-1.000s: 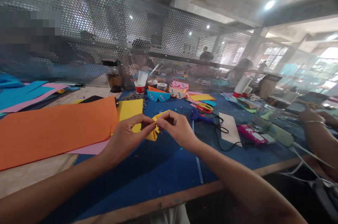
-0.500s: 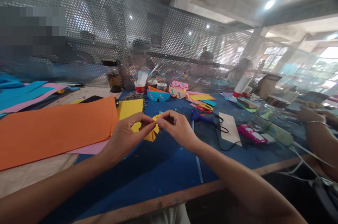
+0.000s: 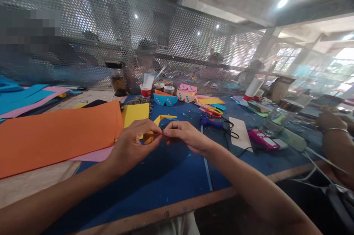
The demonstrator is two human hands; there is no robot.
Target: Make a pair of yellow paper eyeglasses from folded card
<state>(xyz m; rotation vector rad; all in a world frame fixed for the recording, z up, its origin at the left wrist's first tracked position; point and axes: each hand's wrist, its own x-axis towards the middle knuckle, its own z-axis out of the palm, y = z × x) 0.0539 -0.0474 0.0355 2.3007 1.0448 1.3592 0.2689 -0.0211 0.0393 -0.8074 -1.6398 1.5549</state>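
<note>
My left hand (image 3: 134,142) pinches a folded yellow craft-paper piece (image 3: 148,138); its thumb and index finger cover part of it. One narrow yellow arm of the piece extends up and right behind the fingers. My right hand (image 3: 184,134) is closed in a pinch, its fingertips meeting the left ones. Whatever lies between those right fingertips is hidden. Both hands are above the blue mat (image 3: 155,183). Left of them lies a yellow sheet (image 3: 135,113), partly behind my left hand.
Large orange sheets (image 3: 61,135) cover the left side. Blue paper glasses (image 3: 165,99) stand behind the hands. To the right lie red-and-yellow scissors (image 3: 214,112), a blue glue gun (image 3: 211,122) with a black cord, and a magenta device (image 3: 264,140). A co-worker's arm (image 3: 334,135) is at far right.
The yellow piece has turned, and a narrow arm of it now shows behind my fingers. My right hand has shifted slightly lower and its fingers are more extended.
</note>
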